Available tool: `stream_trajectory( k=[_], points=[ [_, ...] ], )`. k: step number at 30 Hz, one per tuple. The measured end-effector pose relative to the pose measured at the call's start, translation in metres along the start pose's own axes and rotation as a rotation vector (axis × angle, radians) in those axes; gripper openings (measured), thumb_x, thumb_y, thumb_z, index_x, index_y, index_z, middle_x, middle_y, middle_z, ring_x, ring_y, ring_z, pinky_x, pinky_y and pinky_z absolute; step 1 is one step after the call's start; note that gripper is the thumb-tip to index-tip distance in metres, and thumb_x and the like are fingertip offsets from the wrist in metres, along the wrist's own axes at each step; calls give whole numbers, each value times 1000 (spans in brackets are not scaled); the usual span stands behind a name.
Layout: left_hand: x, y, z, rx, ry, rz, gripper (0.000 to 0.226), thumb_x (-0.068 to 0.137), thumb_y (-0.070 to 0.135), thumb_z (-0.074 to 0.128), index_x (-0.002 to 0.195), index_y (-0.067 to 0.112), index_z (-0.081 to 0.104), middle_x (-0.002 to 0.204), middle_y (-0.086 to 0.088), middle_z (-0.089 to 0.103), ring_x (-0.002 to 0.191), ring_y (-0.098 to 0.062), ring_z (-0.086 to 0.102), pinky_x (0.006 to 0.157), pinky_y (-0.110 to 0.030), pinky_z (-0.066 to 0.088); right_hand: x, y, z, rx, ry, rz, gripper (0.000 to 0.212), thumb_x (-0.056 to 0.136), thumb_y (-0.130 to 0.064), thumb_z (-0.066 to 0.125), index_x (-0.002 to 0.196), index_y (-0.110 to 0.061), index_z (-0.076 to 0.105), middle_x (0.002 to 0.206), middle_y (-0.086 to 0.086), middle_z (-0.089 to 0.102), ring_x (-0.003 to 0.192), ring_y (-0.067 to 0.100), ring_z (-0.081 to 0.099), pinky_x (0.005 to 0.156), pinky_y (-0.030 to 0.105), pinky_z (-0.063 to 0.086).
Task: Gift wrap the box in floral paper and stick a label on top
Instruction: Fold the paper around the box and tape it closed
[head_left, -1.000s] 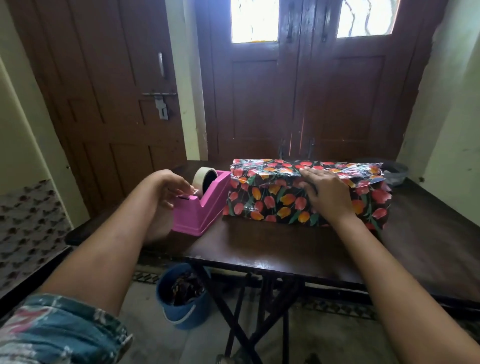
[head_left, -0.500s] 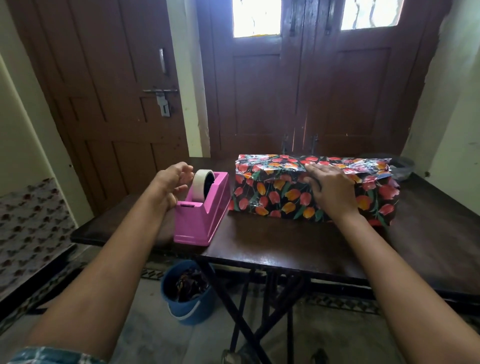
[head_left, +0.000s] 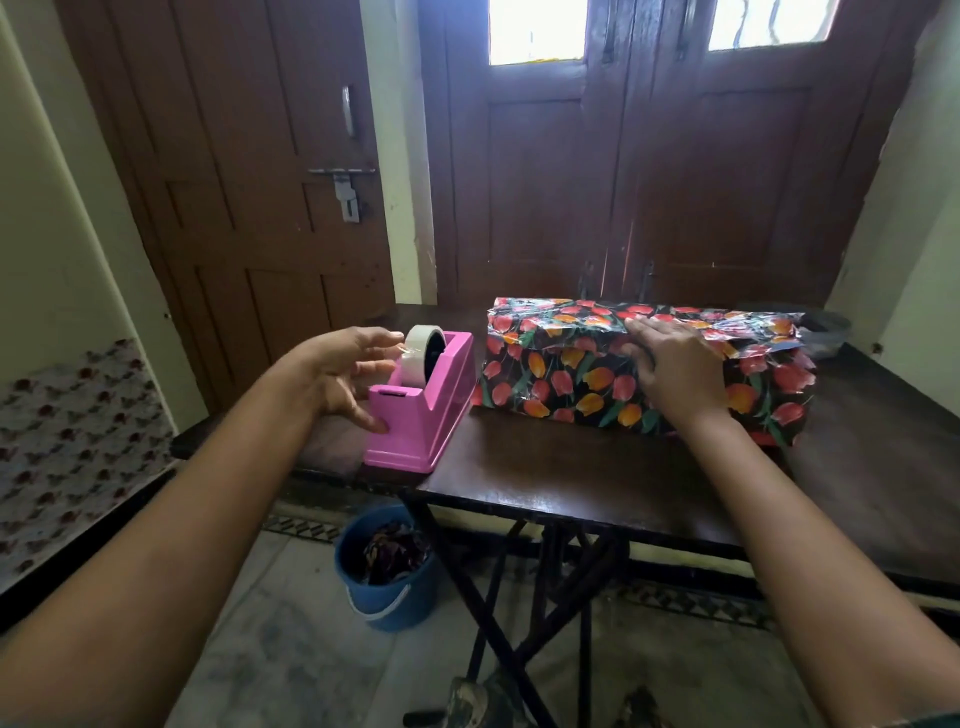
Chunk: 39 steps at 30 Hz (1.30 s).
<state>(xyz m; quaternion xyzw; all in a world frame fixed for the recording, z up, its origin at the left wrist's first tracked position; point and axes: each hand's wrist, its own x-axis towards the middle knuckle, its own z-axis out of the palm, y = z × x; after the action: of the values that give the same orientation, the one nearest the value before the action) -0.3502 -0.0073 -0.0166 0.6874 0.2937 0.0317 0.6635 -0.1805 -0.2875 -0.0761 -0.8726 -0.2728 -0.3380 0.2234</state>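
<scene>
Since half a second ago our left hand has uncurled and reached in toward the tape roll, while our right hand has stayed pressed on the box. The left hand's fingers are now spread apart and hold nothing firmly. Its upper fingertips are right by the roll's loose end, though we cannot tell whether they touch it, and a lower finger rests against the side of the pink tape dispenser. The box, covered in black floral paper, lies lengthwise on the dark tabletop, just beside the dispenser on its right. Our right hand lies flat with straight fingers over the paper at the box's upper front edge. Under the tabletop a blue bucket stands on the floor.
</scene>
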Motion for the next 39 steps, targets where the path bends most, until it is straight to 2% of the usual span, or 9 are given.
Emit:
stream_trajectory(
  k=[4, 10, 14, 18, 22, 26, 31, 36, 39],
  points=[
    [1, 2, 13, -51, 112, 42, 34, 92, 32, 53, 118, 10, 58, 112, -5, 53, 114, -30, 44, 77, -71, 38, 0, -1, 0, 3, -1, 3, 34, 90, -17, 60, 122, -7, 60, 122, 13, 63, 115, 29, 58, 98, 46, 46],
    [7, 8, 25, -216, 210, 124, 22, 91, 31, 56, 78, 14, 63, 120, -2, 53, 108, -21, 48, 86, -80, 23, -1, -3, -1, 10, 3, 3, 34, 90, -16, 60, 121, -5, 60, 121, 14, 63, 115, 30, 58, 100, 46, 45],
    [14, 5, 25, -253, 276, 210, 23, 87, 29, 62, 68, 16, 63, 119, -4, 58, 105, -22, 47, 81, -63, 41, -2, -2, -2, 15, 11, -1, 34, 89, -15, 61, 121, -5, 61, 121, 15, 63, 115, 31, 58, 100, 46, 44],
    [15, -3, 13, -305, 219, 198, 14, 88, 24, 62, 75, 19, 63, 106, 4, 55, 108, -17, 44, 89, -72, 32, -1, -2, -1, 10, 22, -7, 33, 89, -14, 61, 120, -4, 61, 121, 15, 63, 115, 30, 58, 102, 45, 42],
    [21, -23, -5, -312, 205, 173, 12, 87, 17, 61, 76, 14, 61, 102, 0, 57, 105, -19, 44, 90, -58, 43, -1, -2, 1, 10, 29, -9, 32, 89, -13, 61, 120, -4, 61, 120, 16, 63, 114, 32, 58, 101, 45, 42],
    [28, -44, -17, -270, 142, 138, 7, 85, 13, 63, 81, 8, 62, 74, -4, 57, 68, -12, 58, 72, -39, 58, -1, -1, 1, 13, 21, -8, 32, 90, -13, 59, 121, -4, 61, 121, 16, 63, 116, 32, 57, 102, 45, 41],
    [32, -54, -24, -187, 114, 143, 6, 85, 8, 62, 80, 8, 66, 62, -3, 68, 69, -16, 63, 70, -34, 58, -1, 0, 1, 20, 13, -2, 34, 90, -14, 59, 122, -5, 60, 122, 14, 62, 116, 30, 57, 104, 43, 40],
    [31, -62, -15, -23, 181, 239, 12, 87, 12, 63, 76, 7, 62, 68, -6, 64, 64, -16, 59, 47, -18, 54, -1, -2, -1, 20, 23, -5, 33, 90, -14, 59, 122, -5, 60, 122, 15, 62, 116, 31, 56, 102, 43, 40],
    [35, -60, -14, 157, 258, 334, 18, 88, 15, 62, 72, 8, 62, 70, -7, 62, 62, -15, 57, 53, -23, 52, -1, -1, -1, 18, 11, -15, 34, 90, -15, 59, 122, -5, 60, 122, 14, 62, 116, 30, 56, 102, 42, 40]
  ],
)
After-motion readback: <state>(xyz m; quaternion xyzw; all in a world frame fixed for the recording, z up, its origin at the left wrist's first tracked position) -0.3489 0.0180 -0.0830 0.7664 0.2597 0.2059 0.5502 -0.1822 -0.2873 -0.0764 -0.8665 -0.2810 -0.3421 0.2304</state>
